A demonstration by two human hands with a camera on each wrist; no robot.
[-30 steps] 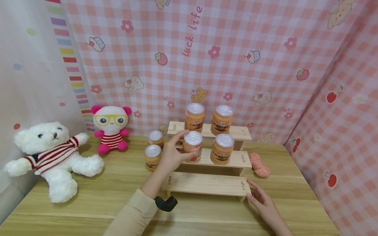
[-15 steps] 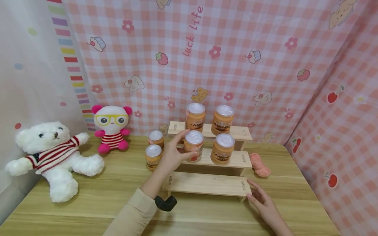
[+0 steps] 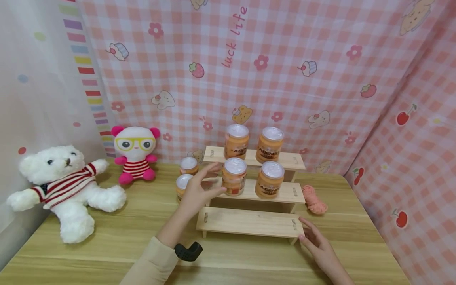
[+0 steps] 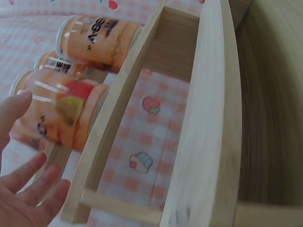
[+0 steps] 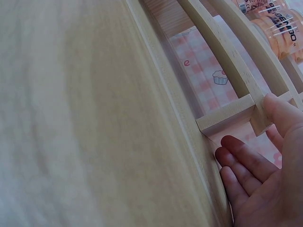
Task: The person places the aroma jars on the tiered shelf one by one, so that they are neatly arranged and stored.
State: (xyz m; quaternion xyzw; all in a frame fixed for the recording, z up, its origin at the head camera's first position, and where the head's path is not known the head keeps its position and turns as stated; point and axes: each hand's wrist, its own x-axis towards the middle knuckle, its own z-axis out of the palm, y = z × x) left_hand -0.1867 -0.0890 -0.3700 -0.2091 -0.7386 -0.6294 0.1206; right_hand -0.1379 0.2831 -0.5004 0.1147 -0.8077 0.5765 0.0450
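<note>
My left hand (image 3: 197, 192) is just left of an orange can (image 3: 234, 177) with a silvery lid. Its fingers are spread and hold nothing. In the left wrist view a gap shows between the fingers (image 4: 31, 172) and that can (image 4: 61, 111). The can stands upright on the middle step of a wooden three-step rack (image 3: 249, 221), beside a matching can (image 3: 269, 180). Two more cans (image 3: 236, 141) stand on the top step. My right hand (image 3: 320, 247) touches the right end of the lowest step, its fingers (image 5: 246, 165) fairly straight in the right wrist view.
Two smaller-looking cans (image 3: 188, 165) stand on the table left of the rack, partly behind my left hand. A coral yarn skein (image 3: 315, 200) lies at the rack's right. A white teddy bear (image 3: 67, 190) and a pink panda doll (image 3: 135, 154) sit at left. Checked cloth (image 3: 178, 99) hangs behind.
My left hand has let go of the left can on the middle step and drawn back to the left and down. That can stays in place. The right hand keeps its spot.
</note>
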